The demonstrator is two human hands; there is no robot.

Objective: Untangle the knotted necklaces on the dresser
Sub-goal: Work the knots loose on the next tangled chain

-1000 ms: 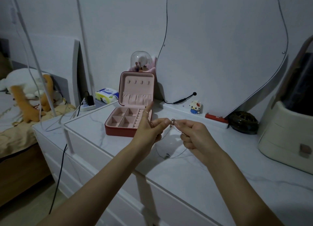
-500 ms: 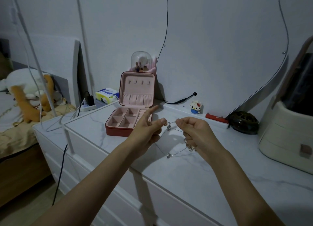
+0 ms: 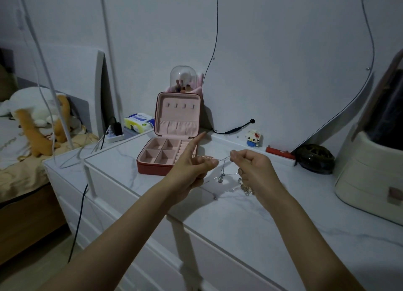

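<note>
Thin silver necklaces (image 3: pixel 222 173) hang tangled between my two hands above the white marble dresser top (image 3: pixel 239 221). My left hand (image 3: pixel 192 168) pinches one chain end between thumb and curled fingers, its index finger pointing up. To its right, my right hand (image 3: pixel 253 168) pinches the chain at its fingertips, and a bunch of chain links dangles below its palm. A short taut stretch of chain spans the gap between the hands. A small pendant hangs under it, and a loose loop droops to the dresser top.
An open red jewellery box (image 3: pixel 170 151) with a pink lining stands just behind my left hand. A curved mirror (image 3: pixel 294 57), a small toy figure (image 3: pixel 253 138), a dark round dish (image 3: pixel 314 158) and a cream organiser (image 3: pixel 370 170) line the back and right. A bed lies left.
My hands have drawn apart, so a taut piece of chain now shows between them. The pendant has dropped lower, and the loose links now hang below my right hand.
</note>
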